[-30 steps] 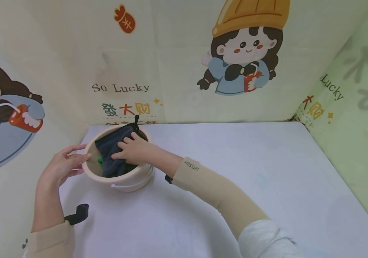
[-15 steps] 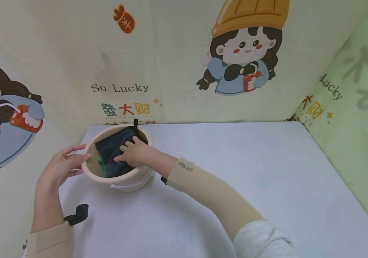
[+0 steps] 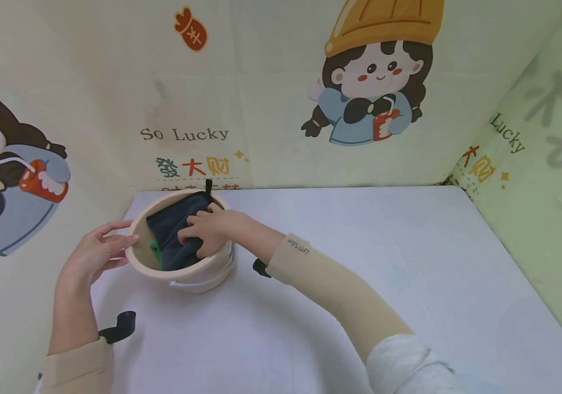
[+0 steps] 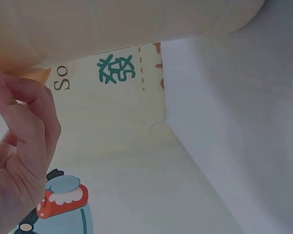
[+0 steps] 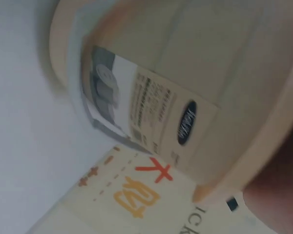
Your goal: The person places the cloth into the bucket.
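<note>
Since a second ago the right hand has slid a little toward the right wall of the bucket, its wrist now lying over the rim, while the left hand has stayed where it was. Curled downward, the right hand's fingers press into the dark blue cloth inside the bucket; whether they actually pinch a fold of it cannot be told from the head view. That cloth fills most of the bucket's inside, with a short black loop standing up at the far rim and a bit of green showing beside it low on the left. The left hand has its fingers loosely spread and nearly straight, fingertips touching the outside of the bucket's left rim. The bucket stands at the far left corner of the white table, close to the cartoon-printed backdrop. From the right wrist, the bucket's pale outer wall carries a printed label. A beige sleeve covers the right forearm, and a black strap shows at the left wrist.
</note>
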`<state>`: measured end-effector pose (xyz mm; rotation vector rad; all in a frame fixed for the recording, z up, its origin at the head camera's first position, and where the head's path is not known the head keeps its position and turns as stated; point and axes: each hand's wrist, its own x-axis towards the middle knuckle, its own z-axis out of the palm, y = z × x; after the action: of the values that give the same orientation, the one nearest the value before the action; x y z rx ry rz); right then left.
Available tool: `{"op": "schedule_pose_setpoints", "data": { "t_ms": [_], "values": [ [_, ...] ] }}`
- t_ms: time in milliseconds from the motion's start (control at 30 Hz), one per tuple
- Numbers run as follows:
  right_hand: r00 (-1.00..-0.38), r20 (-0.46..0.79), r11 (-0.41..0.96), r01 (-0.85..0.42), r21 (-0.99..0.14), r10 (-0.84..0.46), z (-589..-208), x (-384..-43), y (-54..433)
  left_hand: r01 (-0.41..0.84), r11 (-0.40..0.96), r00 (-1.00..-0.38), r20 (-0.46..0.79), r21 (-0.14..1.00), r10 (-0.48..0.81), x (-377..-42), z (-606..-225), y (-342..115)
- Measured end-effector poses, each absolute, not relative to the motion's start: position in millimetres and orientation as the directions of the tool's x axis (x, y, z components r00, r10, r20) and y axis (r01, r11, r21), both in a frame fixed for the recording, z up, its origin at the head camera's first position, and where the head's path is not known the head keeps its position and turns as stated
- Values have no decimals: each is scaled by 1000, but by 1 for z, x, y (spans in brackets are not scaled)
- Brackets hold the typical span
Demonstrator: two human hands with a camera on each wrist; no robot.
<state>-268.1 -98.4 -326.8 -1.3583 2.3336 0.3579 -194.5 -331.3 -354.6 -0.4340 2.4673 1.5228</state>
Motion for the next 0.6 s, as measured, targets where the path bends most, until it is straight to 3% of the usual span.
{"op": "schedule_pose_setpoints", "data": {
  "t_ms": [133, 300, 600],
  "values": [
    [-431, -373, 480, -876, -43, -821, -317, -264, -80, -353, 441, -935, -326, 826, -138, -194, -355, -331],
    [-427, -122, 440, -890, -116, -896, -304, -258, -34, -318, 536, -947, -290, 782, -139, -193, -353, -328],
    [-585, 252, 573, -810, -129, -771, -276, -260, 85, -187, 802, -982, -99, 567, -159, -190, -329, -298]
  ]
}}
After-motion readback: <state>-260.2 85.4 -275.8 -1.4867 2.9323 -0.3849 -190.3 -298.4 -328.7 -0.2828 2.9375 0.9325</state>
